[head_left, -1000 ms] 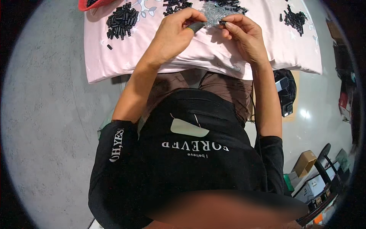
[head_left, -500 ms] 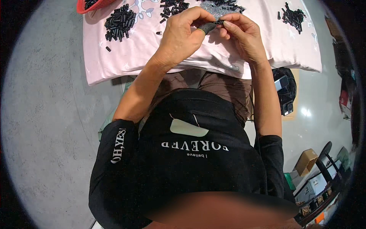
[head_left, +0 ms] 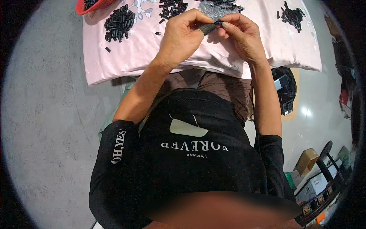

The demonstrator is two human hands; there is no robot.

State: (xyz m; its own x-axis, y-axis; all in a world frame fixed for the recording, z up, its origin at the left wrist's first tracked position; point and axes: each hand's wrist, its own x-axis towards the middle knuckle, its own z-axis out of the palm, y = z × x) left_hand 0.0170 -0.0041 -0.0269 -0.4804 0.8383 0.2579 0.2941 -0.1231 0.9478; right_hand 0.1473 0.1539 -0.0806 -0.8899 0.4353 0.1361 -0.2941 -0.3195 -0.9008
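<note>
Above the pink cloth (head_left: 110,65), the left hand (head_left: 181,37) and right hand (head_left: 246,37) pinch one small black part (head_left: 218,23) between thumbs and fingers, probably so each end is steadied; its exact shape is hard to tell. Separate black piles (head_left: 119,23) lie around, likely for easy reach.

The left hand (head_left: 182,37) has been brought up to, apparently touching, the black piece (head_left: 218,23) in the right hand (head_left: 246,37).

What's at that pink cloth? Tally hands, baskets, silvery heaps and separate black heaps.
Hands (left hand, right hand): 2
Red curved-rim basket, partly out of frame: 1
Heap of thin silvery pieces: 1
Heaps of small black pieces clear of it (left heap, middle heap, right heap): 3
Total: 7
</note>
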